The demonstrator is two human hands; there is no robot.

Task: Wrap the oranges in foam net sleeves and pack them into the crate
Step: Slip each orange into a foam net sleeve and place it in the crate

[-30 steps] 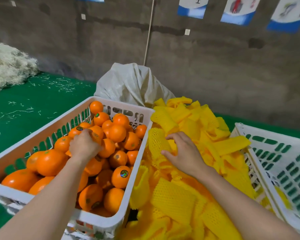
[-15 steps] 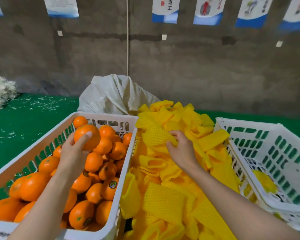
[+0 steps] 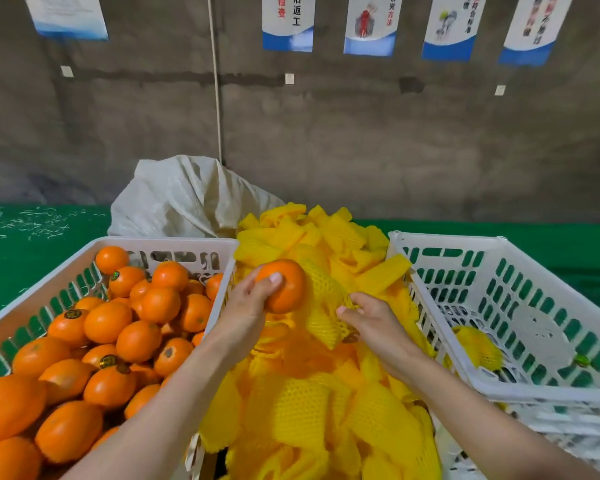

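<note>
My left hand (image 3: 248, 308) grips one orange (image 3: 286, 285) and holds it above the heap of yellow foam net sleeves (image 3: 312, 403) in the middle. Just to its right, my right hand (image 3: 373, 322) pinches one yellow sleeve (image 3: 321, 306), which hangs right beside the orange. On the left stands a white crate (image 3: 167, 242) full of loose oranges (image 3: 132, 323). On the right stands another white crate (image 3: 499, 282) with one sleeved orange (image 3: 478, 348) on its floor.
A grey-white sack (image 3: 184, 199) lies behind the sleeve heap against the concrete wall. Green cloth (image 3: 32, 244) covers the surface around the crates, with white scraps at the far left. Posters hang on the wall above.
My left hand lifted an orange out of the left crate and carried it right, over the sleeve heap. My right hand picked up one sleeve and brought it beside the orange.
</note>
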